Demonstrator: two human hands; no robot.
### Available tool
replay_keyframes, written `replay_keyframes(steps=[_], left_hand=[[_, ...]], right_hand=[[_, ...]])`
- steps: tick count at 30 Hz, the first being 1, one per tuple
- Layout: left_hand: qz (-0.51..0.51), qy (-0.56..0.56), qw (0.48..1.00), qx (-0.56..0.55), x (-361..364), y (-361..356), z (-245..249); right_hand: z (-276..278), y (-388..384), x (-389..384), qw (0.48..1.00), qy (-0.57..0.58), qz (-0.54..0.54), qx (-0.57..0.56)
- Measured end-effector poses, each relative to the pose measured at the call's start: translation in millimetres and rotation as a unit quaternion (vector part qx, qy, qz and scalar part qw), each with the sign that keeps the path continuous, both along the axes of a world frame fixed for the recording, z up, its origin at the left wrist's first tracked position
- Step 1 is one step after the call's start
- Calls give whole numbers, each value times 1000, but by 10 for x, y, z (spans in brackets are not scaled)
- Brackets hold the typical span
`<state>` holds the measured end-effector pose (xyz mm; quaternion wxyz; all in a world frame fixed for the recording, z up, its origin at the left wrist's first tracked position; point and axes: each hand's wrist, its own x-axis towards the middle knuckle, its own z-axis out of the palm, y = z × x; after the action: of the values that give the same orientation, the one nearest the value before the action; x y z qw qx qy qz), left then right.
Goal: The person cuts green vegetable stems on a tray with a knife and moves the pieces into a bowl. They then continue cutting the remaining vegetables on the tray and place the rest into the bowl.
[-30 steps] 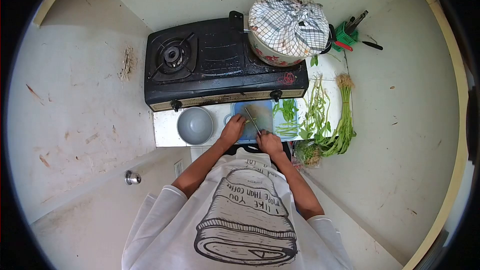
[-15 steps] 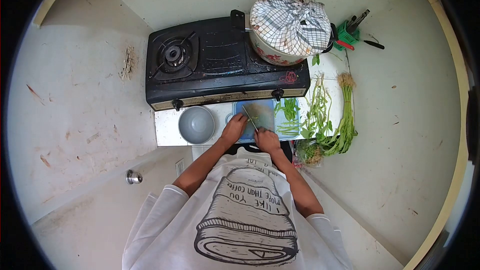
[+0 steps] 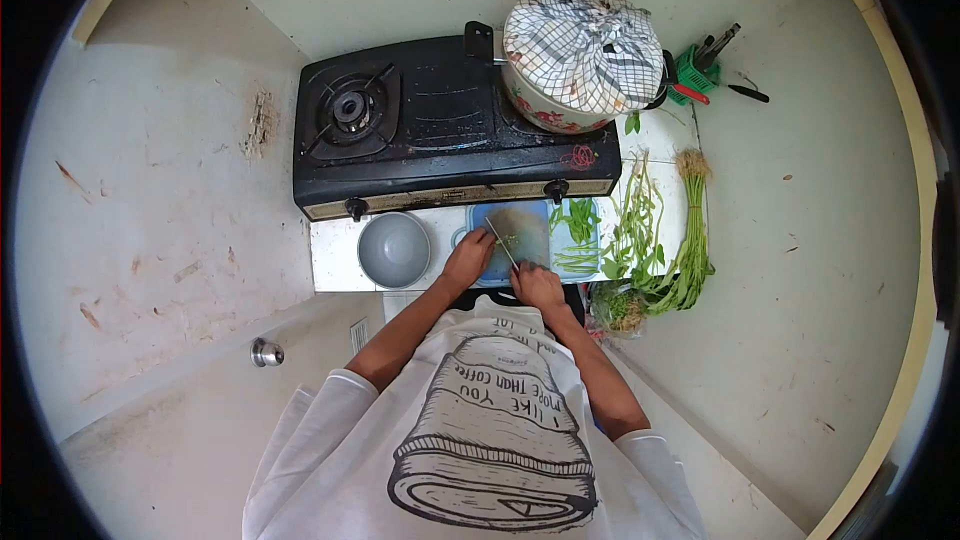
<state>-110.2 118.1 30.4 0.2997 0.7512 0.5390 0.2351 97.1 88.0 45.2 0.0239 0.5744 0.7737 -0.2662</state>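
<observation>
A knife (image 3: pixel 503 245) is in my right hand (image 3: pixel 540 286), its blade slanting up and left across a blue cutting board (image 3: pixel 534 216). My left hand (image 3: pixel 470 256) rests on the board's left part, fingers closed close beside the blade; what they pinch is too small to make out. Small chopped green bits (image 3: pixel 512 238) lie by the blade. On the board's right side sit cut green leaves (image 3: pixel 578 220) and, below them, a row of cut stalks (image 3: pixel 576 258).
A grey bowl (image 3: pixel 394 250) stands left of the board. Behind is a black gas stove (image 3: pixel 440 120) bearing a cloth-covered pot (image 3: pixel 548 105). Leafy stems (image 3: pixel 640 220), a rooted bundle of greens (image 3: pixel 692 230) and a plastic bag (image 3: pixel 620 308) lie right. A green utensil basket (image 3: pixel 692 70) stands behind.
Both hands, the knife and the greens stay almost where they were. The whole view has shifted very slightly.
</observation>
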Motion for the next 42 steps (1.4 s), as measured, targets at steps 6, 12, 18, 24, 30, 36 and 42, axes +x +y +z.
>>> replay_keyframes(steps=[6,12,18,24,30,36,42], left_hand=[[0,9,1000,9,2,-5,-43],[1,1,1000,20,3,7,-18],[6,2,1000,20,6,8,-37],[-3,5,1000,14,-10,13,-78],[1,12,1000,13,-10,7,-43],[0,4,1000,17,-15,-2,-82],[-5,21,1000,2,-18,-2,-106]], right_hand=[[-130,32,-73,1000,-3,-7,-10],[-80,-19,-1,1000,-8,-13,-20],[-99,-15,-11,1000,-12,-22,-15],[-44,74,-96,1000,-13,-18,-6],[-27,-10,-60,1000,-12,-17,-20],[-106,43,-118,1000,0,0,20],[-61,46,-92,1000,-16,9,8]])
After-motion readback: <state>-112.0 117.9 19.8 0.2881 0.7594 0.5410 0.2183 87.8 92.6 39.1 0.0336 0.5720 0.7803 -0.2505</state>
